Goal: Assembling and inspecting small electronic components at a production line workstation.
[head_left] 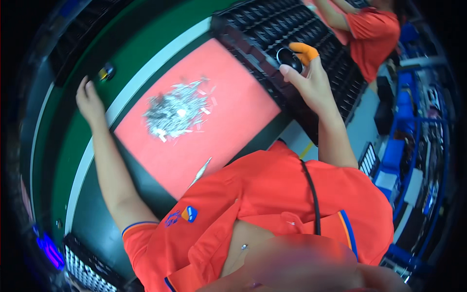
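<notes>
My left hand [91, 103] reaches over the green belt [129, 58] at the left, fingers stretched out and nothing held in them. Just beyond its fingertips lies a small dark round part [107, 72] with a yellowish patch; a gap separates them. My right hand [311, 80] pinches a black round part with a shiny metal rim [289, 59] between thumb and fingers. An orange cover sits on one finger of that hand. Beneath it are black trays [262, 36] with rows of slots. Between my arms, a pile of small silvery strips [177, 109] rests on a pink sheet [238, 102].
A white rail [158, 61] runs between the belt and the dark table. Another person in a red shirt [374, 36] works beyond the trays. Blue shelving [406, 107] stands at the right. A black tray with light round spots [87, 265] is at the lower left.
</notes>
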Demonstrator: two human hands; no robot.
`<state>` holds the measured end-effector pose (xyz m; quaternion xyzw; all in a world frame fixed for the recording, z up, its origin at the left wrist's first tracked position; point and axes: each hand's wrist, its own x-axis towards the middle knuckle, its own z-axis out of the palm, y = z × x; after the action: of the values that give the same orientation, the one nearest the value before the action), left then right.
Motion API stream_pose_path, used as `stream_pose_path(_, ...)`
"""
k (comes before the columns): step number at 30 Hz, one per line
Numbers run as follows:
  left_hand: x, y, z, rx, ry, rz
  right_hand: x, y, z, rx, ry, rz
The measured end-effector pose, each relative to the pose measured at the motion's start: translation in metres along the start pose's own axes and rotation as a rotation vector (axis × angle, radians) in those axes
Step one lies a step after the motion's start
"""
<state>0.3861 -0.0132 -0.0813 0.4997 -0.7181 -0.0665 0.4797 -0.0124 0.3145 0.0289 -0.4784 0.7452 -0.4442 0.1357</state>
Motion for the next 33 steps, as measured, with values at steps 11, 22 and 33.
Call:
stream_pose_path(11, -0.029, 0.022, -0.004, -0.249, 0.102, -0.201, 0.053, -0.042, 0.149, 0.904, -0.663, 0.308)
stream_pose_path(22, -0.034, 0.024, -0.01, -0.269, 0.041, -0.28, 0.119, -0.039, 0.197, 0.898, -0.574, 0.282)
stream_pose_path(33, -0.028, 0.051, -0.022, -0.219, 0.088, -0.004, 0.116, -0.021, 0.206, 0.939, -0.687, 0.282)
